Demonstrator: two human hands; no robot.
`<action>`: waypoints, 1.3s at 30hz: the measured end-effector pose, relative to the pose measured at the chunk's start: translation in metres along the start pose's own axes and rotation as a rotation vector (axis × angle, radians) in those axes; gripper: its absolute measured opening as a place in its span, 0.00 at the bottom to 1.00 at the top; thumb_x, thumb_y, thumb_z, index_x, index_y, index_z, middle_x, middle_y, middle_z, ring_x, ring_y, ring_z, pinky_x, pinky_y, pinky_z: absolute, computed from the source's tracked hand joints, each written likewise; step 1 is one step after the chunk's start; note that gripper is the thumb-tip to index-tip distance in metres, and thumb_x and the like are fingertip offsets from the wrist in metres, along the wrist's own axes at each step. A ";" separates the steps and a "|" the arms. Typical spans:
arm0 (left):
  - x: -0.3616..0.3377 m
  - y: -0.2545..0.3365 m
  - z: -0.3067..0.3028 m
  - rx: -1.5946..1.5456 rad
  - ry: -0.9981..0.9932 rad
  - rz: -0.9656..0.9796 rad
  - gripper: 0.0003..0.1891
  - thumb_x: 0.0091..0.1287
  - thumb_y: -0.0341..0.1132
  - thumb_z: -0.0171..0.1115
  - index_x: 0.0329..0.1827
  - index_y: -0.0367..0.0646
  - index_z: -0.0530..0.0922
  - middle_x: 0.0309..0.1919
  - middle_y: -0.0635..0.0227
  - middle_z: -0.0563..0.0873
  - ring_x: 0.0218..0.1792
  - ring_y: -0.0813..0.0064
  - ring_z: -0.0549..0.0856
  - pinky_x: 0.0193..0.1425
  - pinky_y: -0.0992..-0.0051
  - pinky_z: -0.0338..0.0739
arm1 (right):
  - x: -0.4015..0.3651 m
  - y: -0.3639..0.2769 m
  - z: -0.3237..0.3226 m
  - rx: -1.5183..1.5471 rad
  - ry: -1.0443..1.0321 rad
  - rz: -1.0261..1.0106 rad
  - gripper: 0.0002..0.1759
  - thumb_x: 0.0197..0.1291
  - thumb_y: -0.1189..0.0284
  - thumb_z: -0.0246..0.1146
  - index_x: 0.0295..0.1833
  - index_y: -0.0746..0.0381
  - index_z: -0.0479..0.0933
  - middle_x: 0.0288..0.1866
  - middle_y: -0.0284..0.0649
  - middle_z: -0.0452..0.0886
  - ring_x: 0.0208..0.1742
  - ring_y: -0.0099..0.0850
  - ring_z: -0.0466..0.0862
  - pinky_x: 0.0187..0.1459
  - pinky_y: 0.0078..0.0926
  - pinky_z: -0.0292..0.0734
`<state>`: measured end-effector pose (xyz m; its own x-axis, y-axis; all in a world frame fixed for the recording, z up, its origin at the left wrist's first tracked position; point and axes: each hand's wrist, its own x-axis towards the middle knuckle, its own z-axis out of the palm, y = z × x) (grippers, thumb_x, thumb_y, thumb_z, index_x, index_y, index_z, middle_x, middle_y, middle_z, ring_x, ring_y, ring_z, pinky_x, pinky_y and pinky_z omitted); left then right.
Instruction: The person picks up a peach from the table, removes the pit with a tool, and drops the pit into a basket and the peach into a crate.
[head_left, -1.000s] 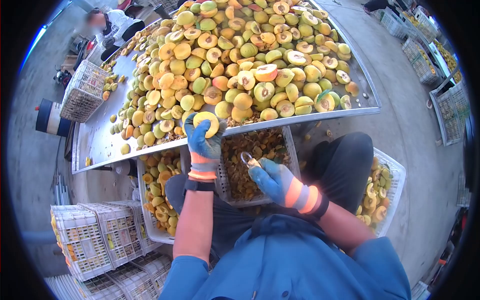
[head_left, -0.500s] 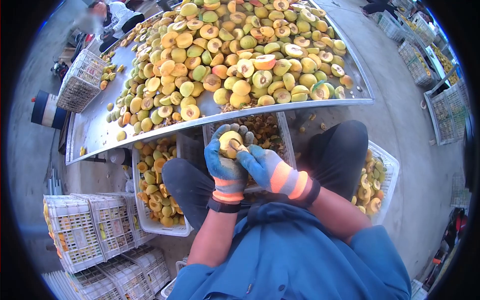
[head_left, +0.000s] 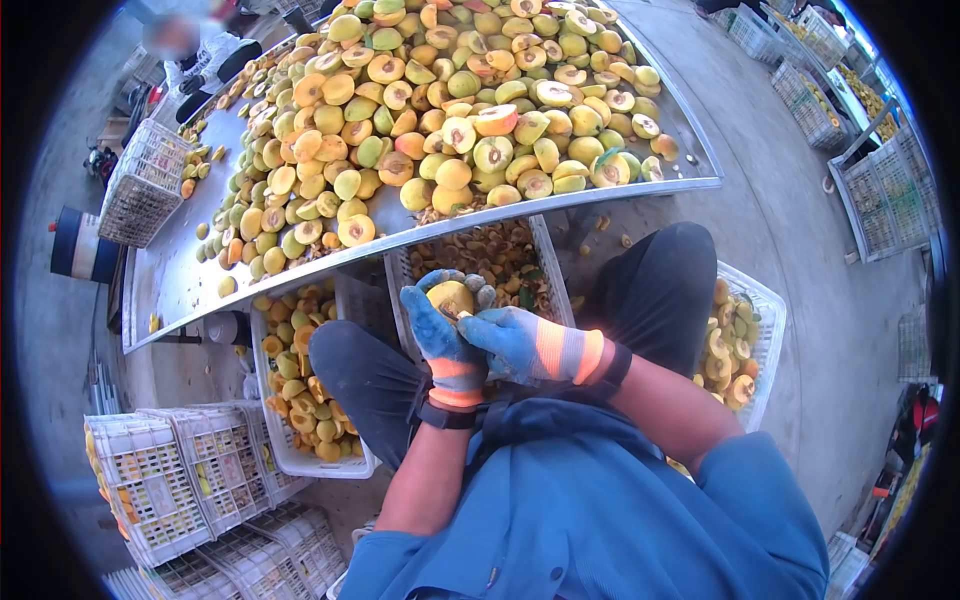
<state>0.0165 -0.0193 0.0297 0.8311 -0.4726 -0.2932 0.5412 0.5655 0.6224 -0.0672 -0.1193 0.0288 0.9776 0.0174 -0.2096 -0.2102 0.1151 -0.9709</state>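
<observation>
My left hand [head_left: 440, 335], in a blue and grey glove with an orange cuff, is wrapped round a yellow peach half [head_left: 449, 298], its cut side facing up. My right hand [head_left: 520, 343], gloved the same way, is closed with its fingertips at the near edge of that fruit. Whatever those fingers pinch is mostly covered; only a small pale tip shows, too little to name. Both hands are in front of my body, over the near part of a white crate [head_left: 541, 262] of brownish scraps and peelings.
A metal table [head_left: 690, 183] bears a big heap of halved peaches [head_left: 430, 120]. Peach-filled crates stand at my left [head_left: 285, 455] and right [head_left: 770, 330]. Stacked crates [head_left: 150, 490] rise at lower left. Another person [head_left: 205, 60] sits beyond the table's far left.
My right hand has turned and lowered against the peach half, its fingers now covering more of the near edge. The whole view has shifted slightly.
</observation>
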 end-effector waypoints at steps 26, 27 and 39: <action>0.035 0.210 -0.201 1.620 0.394 1.036 0.16 0.77 0.38 0.69 0.59 0.36 0.86 0.53 0.54 0.89 0.53 0.55 0.87 0.62 0.61 0.81 | -0.012 0.029 -0.002 -0.842 0.118 0.330 0.31 0.84 0.48 0.48 0.58 0.67 0.81 0.49 0.60 0.88 0.52 0.62 0.87 0.57 0.54 0.79; 0.048 0.213 -0.194 1.694 0.338 1.078 0.15 0.77 0.38 0.69 0.59 0.37 0.86 0.54 0.53 0.89 0.53 0.55 0.87 0.62 0.61 0.81 | -0.012 0.034 -0.001 -0.812 0.114 0.328 0.31 0.84 0.48 0.48 0.59 0.67 0.80 0.48 0.61 0.88 0.51 0.62 0.87 0.56 0.55 0.79; 0.224 0.135 -0.086 2.003 0.130 0.311 0.29 0.66 0.50 0.76 0.62 0.40 0.81 0.52 0.46 0.91 0.56 0.49 0.90 0.62 0.56 0.82 | -0.016 0.029 -0.007 -0.538 0.212 0.132 0.27 0.83 0.51 0.53 0.56 0.67 0.79 0.41 0.62 0.87 0.45 0.62 0.87 0.51 0.53 0.79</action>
<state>0.2867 0.0096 -0.0139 0.9010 -0.4332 -0.0229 -0.3906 -0.8329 0.3921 -0.0894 -0.1228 0.0034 0.9318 -0.2075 -0.2978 -0.3583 -0.3951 -0.8459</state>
